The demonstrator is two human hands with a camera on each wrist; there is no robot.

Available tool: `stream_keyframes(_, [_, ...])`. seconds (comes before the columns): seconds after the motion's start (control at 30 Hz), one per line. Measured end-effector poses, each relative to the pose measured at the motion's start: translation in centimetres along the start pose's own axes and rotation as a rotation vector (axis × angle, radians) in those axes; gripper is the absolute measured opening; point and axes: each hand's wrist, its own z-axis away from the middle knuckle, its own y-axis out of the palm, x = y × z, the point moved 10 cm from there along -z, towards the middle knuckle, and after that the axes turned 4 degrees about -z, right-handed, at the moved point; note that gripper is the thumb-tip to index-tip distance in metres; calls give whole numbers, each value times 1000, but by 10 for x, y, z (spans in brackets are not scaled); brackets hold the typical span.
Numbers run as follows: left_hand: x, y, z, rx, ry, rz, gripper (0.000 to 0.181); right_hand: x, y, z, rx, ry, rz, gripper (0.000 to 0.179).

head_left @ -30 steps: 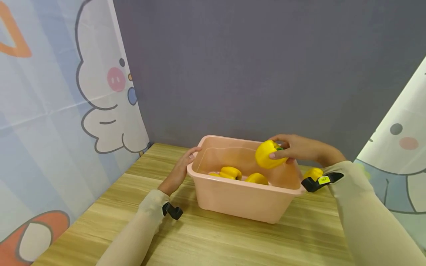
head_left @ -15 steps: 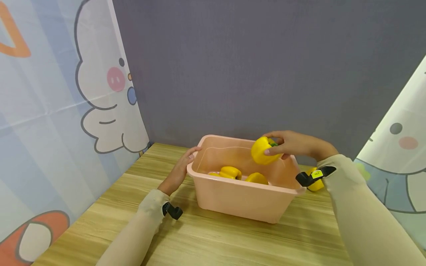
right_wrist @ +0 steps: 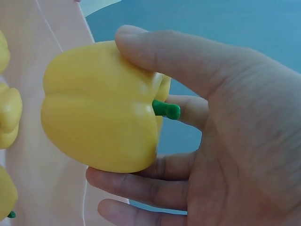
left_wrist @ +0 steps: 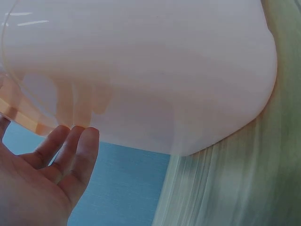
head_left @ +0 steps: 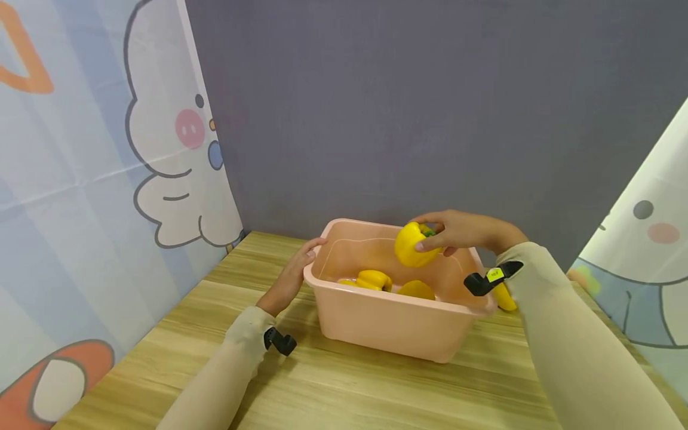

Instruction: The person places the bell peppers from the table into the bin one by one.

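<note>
My right hand (head_left: 457,232) grips a yellow bell pepper (head_left: 412,246) above the right half of a pink plastic basin (head_left: 398,322). In the right wrist view the thumb lies on one side of the held pepper and fingers support the other; its green stem (right_wrist: 167,109) points toward the palm. Inside the basin lie several more yellow bell peppers (head_left: 373,279), partly hidden by the front wall. My left hand (head_left: 292,273) rests at the basin's left rim, and in the left wrist view its extended fingers (left_wrist: 87,146) touch the outer wall.
Another yellow bell pepper (head_left: 504,297) sits on the wooden table (head_left: 301,388) right of the basin, partly behind the right sleeve. A grey wall (head_left: 403,107) stands behind the table, with printed cartoon curtains (head_left: 97,227) at both sides.
My right hand has carried the held pepper leftward over the basin, slightly up at first. The left hand and basin stay in place.
</note>
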Motion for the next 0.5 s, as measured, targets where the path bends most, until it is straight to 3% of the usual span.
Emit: stream_keyframes(0.5, [-3,0,-1,-11,6,-13,54,17,8,-17,35,-21,83,73])
